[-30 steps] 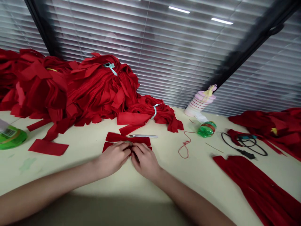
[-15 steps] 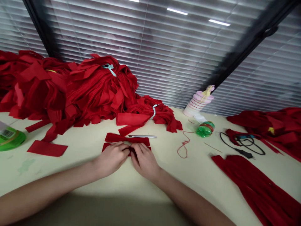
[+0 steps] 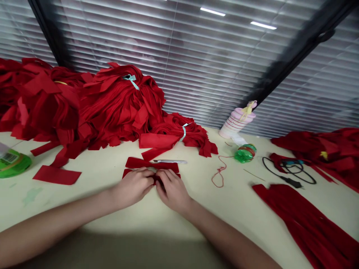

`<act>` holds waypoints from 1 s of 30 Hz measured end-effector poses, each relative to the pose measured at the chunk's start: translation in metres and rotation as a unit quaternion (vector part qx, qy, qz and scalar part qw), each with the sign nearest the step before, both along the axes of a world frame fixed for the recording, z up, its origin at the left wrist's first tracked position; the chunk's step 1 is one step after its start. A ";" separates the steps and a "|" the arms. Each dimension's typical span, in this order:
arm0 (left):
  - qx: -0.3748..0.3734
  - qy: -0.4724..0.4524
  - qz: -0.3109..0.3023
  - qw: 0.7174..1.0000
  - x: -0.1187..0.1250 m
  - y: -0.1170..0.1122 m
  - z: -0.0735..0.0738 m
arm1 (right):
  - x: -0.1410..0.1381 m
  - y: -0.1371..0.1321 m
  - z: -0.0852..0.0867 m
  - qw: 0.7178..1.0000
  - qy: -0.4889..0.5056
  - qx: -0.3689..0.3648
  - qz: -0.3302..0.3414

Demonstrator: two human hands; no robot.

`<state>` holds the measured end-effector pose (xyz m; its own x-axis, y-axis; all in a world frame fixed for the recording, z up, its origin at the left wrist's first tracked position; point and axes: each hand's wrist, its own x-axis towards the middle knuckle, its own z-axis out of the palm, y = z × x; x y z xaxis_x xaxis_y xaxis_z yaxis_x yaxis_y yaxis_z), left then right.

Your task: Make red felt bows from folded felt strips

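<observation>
At the middle of the table, my left hand [image 3: 135, 187] and my right hand [image 3: 174, 189] meet over a red cloth strip [image 3: 126, 173]. Fingers of both hands are curled and closed on its middle, fingertips almost touching. Its two ends stick out on either side; the pinched part is mostly hidden under my fingers. Just beyond it, a second red cloth strip [image 3: 137, 163], narrower at its middle, lies flat. Across that one's right half rests a slim silver tool [image 3: 172, 161] with a darker left tip, too small to name surely.
Large tied heaps of red cloth strips [image 3: 120, 101] line the back left. Right of me are a green thread-wound bottle piece [image 3: 245, 153], a thread cone [image 3: 237, 121], a black cable [image 3: 291, 182] and more red cloth [image 3: 308, 220]. A green bottle [image 3: 14, 164] lies far left.
Both hands stay on the red cloth strip in nearly the same place, with only slight finger movement. The view has shifted a little.
</observation>
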<state>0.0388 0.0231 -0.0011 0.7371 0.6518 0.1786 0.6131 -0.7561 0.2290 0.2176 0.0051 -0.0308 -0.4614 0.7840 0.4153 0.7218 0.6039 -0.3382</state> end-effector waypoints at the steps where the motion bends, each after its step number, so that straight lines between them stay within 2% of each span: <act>1: -0.005 -0.004 -0.002 1.000 -0.001 0.001 0.000 | 0.000 0.000 0.000 1.000 0.002 0.001 -0.001; 16: -0.034 -0.017 -0.057 0.998 -0.006 0.004 0.005 | -0.001 0.000 -0.003 1.000 0.014 0.018 -0.005; 30: -0.053 -0.034 -0.017 0.998 -0.006 0.005 0.001 | 0.000 -0.001 -0.003 1.000 0.012 0.006 -0.010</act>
<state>0.0332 0.0277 -0.0006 0.7477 0.6445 0.1598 0.5681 -0.7454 0.3487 0.2179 0.0042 -0.0340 -0.4358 0.7877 0.4355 0.7254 0.5938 -0.3481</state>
